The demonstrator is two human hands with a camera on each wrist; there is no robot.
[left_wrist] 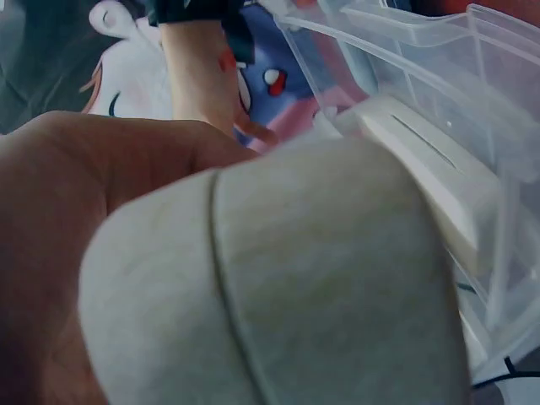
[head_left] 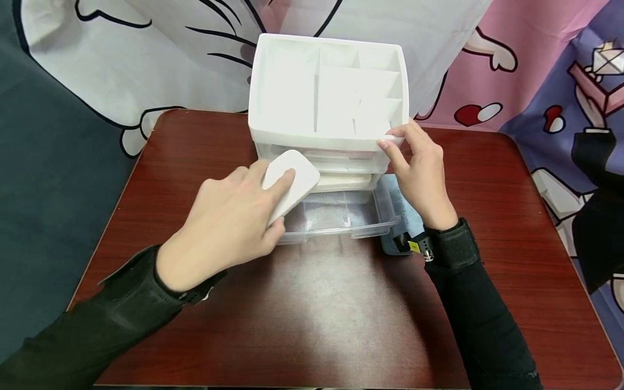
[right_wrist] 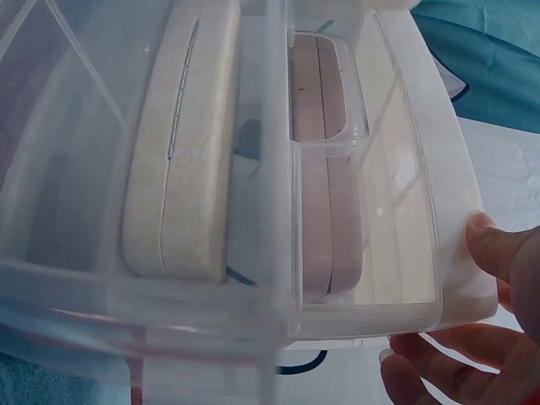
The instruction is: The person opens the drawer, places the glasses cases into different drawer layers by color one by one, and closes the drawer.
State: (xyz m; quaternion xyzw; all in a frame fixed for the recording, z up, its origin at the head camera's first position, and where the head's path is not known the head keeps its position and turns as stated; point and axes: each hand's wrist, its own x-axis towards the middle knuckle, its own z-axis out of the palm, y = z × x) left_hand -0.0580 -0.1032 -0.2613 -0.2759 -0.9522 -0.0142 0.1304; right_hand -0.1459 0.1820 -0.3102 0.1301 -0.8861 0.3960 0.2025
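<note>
A white hinged case (head_left: 292, 173) is gripped in my left hand (head_left: 229, 216), tilted above the front left of the pulled-out clear bottom drawer (head_left: 361, 216). In the left wrist view its seam runs down the near end. The drawer belongs to a white plastic drawer organizer (head_left: 287, 86) with a divided top tray. My right hand (head_left: 419, 162) holds the organizer's front right top corner, thumb on the front edge and fingers round the side. Behind clear plastic in the right wrist view lie a cream case (right_wrist: 190, 169) with a metal hinge and a pinkish case (right_wrist: 342, 211).
The organizer stands at the back of a reddish-brown table (head_left: 302, 325). A light blue flat item (head_left: 411, 216) lies partly under the drawer's right side, beside my right sleeve. Cartoon-printed cloth (head_left: 468, 65) hangs behind the table.
</note>
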